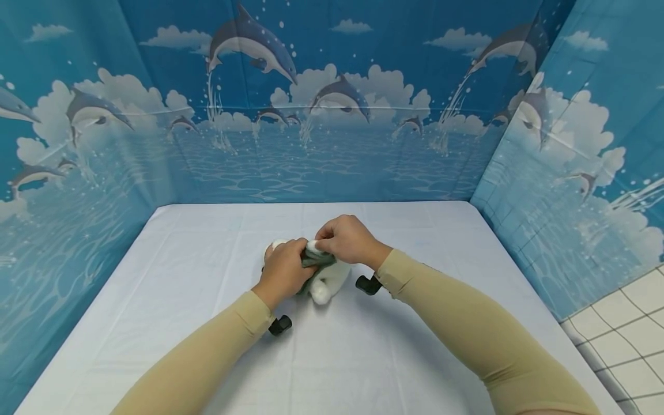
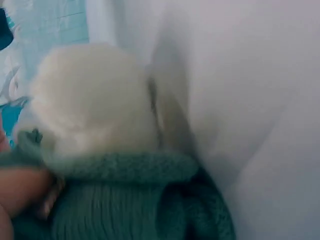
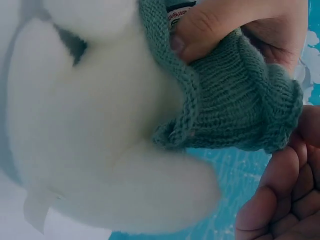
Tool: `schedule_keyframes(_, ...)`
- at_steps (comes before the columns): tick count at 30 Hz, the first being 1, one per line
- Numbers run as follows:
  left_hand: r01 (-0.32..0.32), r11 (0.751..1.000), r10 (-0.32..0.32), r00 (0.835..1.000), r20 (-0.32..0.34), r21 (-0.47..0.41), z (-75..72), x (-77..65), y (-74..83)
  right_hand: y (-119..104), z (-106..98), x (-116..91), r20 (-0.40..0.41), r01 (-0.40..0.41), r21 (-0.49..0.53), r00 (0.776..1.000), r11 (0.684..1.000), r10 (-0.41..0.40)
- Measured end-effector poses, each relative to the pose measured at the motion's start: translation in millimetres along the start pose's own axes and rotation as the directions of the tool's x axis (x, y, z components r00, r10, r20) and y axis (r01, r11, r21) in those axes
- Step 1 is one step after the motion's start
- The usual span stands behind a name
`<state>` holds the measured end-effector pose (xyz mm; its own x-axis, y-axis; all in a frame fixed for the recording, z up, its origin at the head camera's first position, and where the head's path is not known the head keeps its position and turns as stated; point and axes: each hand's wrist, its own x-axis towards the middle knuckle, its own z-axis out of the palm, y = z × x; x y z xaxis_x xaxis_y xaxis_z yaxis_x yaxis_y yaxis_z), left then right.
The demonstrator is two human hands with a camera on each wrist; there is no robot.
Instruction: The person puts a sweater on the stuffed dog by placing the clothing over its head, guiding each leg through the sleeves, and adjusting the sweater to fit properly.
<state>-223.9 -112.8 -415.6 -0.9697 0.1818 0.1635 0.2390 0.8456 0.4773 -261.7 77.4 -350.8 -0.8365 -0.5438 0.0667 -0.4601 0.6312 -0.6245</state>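
Green garment [image 3: 235, 95] on one plush [image 3: 100, 110] is pinched by two grips, left [image 1: 282, 268] and right [image 1: 354, 239].

a white plush toy [image 3: 85, 120] rests on the table [image 1: 155, 271], a green knit garment [image 3: 225, 100] bunched against its body.

No wording can be read with certainty. One label [image 3: 176, 14] on the green knitted garment [image 3: 225, 100] bears small red characters beneath a dark band. In the right wrist view the characters are partly covered and too blurred and small to make out.
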Motion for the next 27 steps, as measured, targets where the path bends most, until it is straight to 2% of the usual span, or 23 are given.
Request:
schedule_keyframes(3, -0.003, 0.998, 0.004, 1.000, 0.029, -0.064, -5.0, 0.2, -3.3, -0.8, -0.4, 0.4, 0.003, -0.017, -0.001, 1.000, 1.000, 0.017)
schedule_keyframes(6, -0.011, 0.996, 0.013, 0.999, 0.030, -0.086, -7.2, -0.3, -4.0, -1.9, -0.6, 1.1, 0.010, -0.019, -0.001, 1.000, 1.000, 0.019)
schedule_keyframes(10, -0.016, 1.000, 0.016, 1.000, 0.014, 0.001, -3.2, -0.1, -1.5, -2.3, 0.1, 1.7, 0.010, -0.007, -0.007, 1.000, 1.000, 0.007)
schedule_keyframes(14, -0.013, 0.999, 0.012, 0.999, 0.036, 0.037, -2.9, -0.5, -1.1, -1.8, 0.2, 2.3, 0.008, 0.001, -0.003, 1.000, 1.000, -0.001)
schedule_keyframes(22, -0.033, 0.993, 0.039, 0.998, 0.053, -0.114, -7.8, -0.8, -8.3, -0.4, -0.5, 2.8, 0.056, -0.023, 0.078, 0.998, 0.997, 0.018)
schedule_keyframes(24, -0.035, 0.991, 0.041, 0.998, 0.049, -0.126, -7.1, -0.6, -8.9, 0.8, 0.2, 3.3, 0.080, -0.005, 0.084, 0.997, 0.996, -0.002)
schedule_keyframes(27, -0.037, 0.991, 0.041, 0.999, 0.028, -0.127, -5.6, 0.0, -8.6, 3.5, 1.5, 3.8, 0.106, 0.056, 0.042, 0.993, 0.998, -0.060)
